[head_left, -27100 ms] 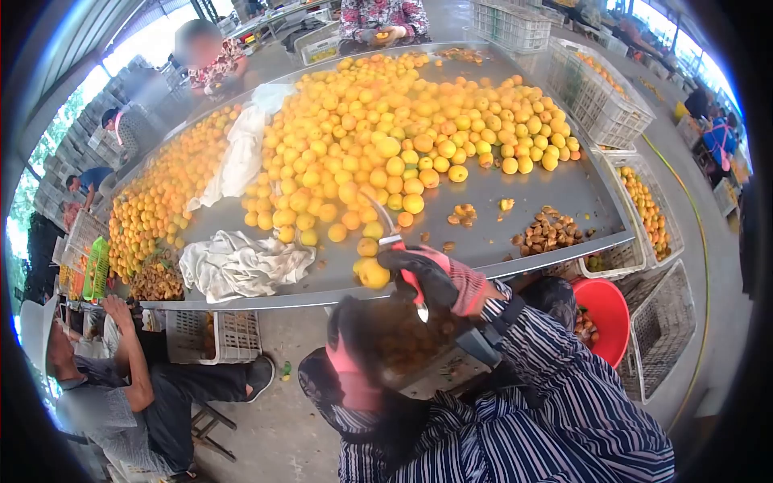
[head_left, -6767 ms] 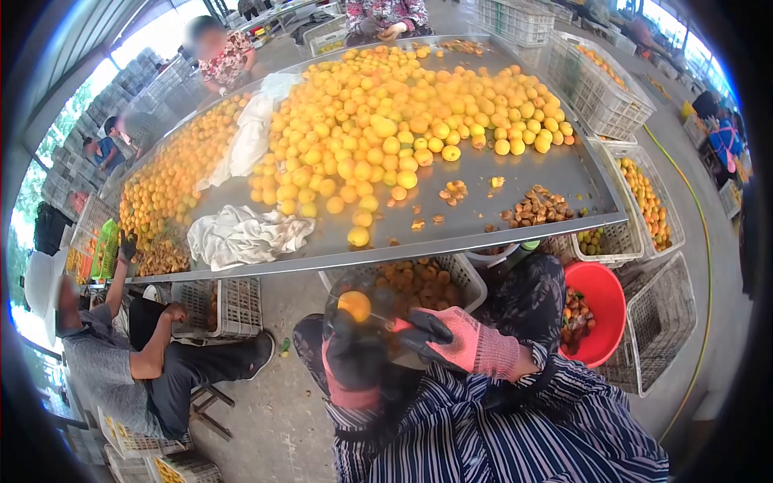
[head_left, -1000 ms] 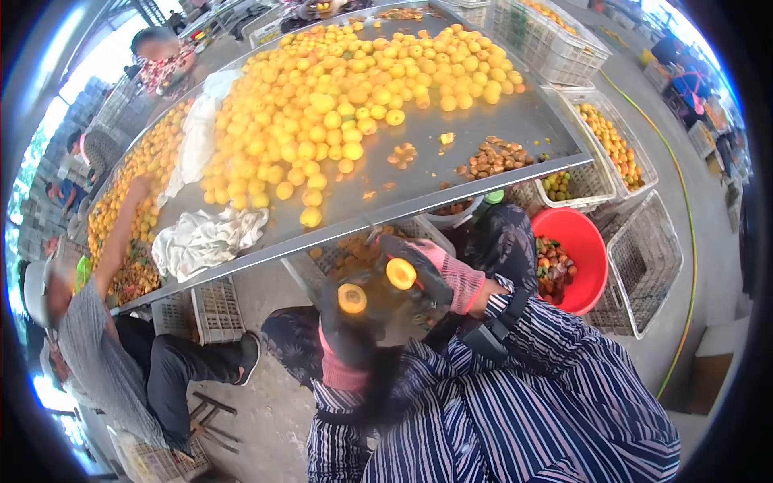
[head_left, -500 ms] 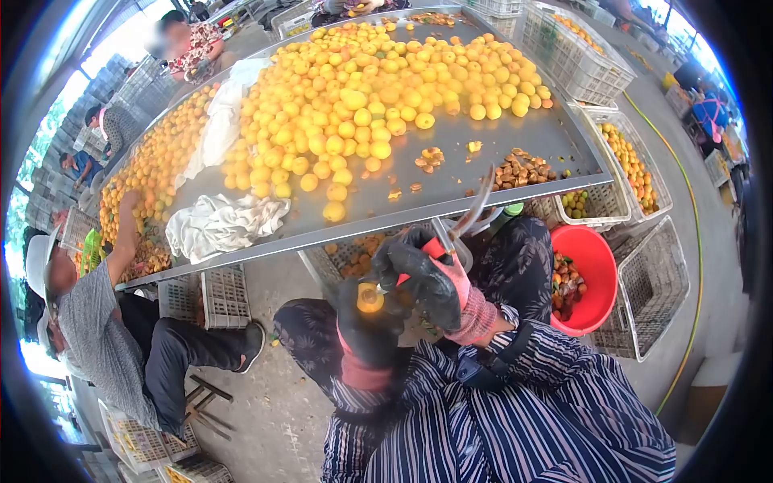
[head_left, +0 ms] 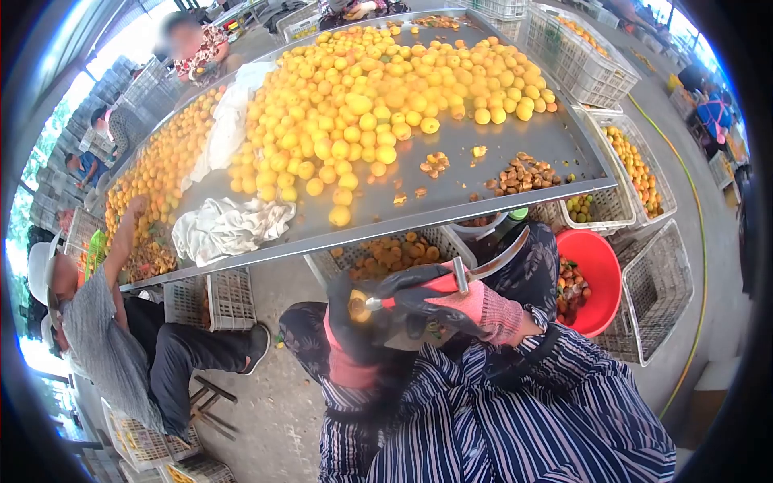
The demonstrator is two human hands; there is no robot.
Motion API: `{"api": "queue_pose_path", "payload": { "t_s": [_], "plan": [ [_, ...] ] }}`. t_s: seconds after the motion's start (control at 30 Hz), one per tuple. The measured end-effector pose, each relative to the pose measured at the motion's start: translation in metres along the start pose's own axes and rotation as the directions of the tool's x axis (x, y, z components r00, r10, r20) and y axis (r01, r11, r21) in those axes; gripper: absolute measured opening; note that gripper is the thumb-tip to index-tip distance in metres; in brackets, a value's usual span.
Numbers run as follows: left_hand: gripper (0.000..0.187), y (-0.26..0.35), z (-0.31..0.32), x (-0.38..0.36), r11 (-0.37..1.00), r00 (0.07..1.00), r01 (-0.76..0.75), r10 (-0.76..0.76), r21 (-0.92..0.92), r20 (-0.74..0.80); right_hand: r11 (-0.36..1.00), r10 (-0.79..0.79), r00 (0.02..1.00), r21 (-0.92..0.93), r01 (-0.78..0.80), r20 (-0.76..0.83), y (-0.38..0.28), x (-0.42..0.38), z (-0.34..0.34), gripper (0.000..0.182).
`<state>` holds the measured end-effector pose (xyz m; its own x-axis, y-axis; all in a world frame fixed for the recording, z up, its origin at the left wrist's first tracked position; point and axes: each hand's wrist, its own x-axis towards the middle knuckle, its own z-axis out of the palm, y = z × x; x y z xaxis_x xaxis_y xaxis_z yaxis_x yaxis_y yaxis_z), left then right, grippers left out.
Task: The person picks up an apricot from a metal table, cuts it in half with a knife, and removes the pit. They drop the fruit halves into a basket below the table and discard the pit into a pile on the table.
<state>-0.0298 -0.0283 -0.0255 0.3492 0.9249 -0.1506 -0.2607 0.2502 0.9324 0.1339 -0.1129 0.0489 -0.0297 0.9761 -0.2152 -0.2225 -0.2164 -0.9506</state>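
Observation:
Low in front of me, my left hand [head_left: 346, 326], in a black and pink glove, is closed around one yellow-orange apricot [head_left: 359, 307]. My right hand [head_left: 451, 304], gloved alike, grips a red-handled pitting tool. The tool's short metal tip meets the apricot's side, while its curved metal strip [head_left: 509, 253] sticks out past the right hand. Just beyond my hands, a crate [head_left: 452, 238] of apricot pieces sits under the table edge. Whole apricots [head_left: 338, 121] lie heaped on the metal table [head_left: 475, 181].
A red bucket [head_left: 600, 270] with brownish pieces stands right of my knee, beside a plastic crate [head_left: 664, 278]. Brown pits [head_left: 527, 173] and a crumpled white cloth [head_left: 229, 229] lie on the table. A co-worker [head_left: 113, 322] sits at left, one arm over the fruit.
The tool has swung from upright to lying more sideways, its tip now against the apricot. My right hand has turned and lowered slightly. The view has shifted a little.

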Motion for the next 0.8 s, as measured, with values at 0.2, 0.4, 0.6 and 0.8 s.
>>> {"api": "queue_pose_path", "payload": {
  "t_s": [0.2,0.4,0.6,0.8],
  "plan": [
    [0.037,0.039,0.036,0.000,0.914,0.944,0.325,-0.298,-0.245,0.141,0.953,-0.163,0.985,0.249,0.171,-0.054,0.041,0.011,-0.011,0.026],
    [0.043,0.002,0.019,0.022,0.980,0.966,0.197,-0.198,0.020,0.164,0.948,-0.318,0.943,-0.054,0.314,-0.097,0.038,0.008,-0.021,0.032],
    [0.054,-0.029,0.039,0.041,0.888,0.936,0.328,-0.353,-0.322,-0.020,0.922,-0.273,0.930,0.208,0.326,-0.247,0.061,0.027,-0.033,0.027],
    [0.046,-0.015,0.063,0.113,0.986,0.954,0.159,-0.167,0.050,0.250,0.774,-0.615,0.754,-0.359,0.522,-0.232,0.093,0.091,-0.075,0.033]
  ]
}}
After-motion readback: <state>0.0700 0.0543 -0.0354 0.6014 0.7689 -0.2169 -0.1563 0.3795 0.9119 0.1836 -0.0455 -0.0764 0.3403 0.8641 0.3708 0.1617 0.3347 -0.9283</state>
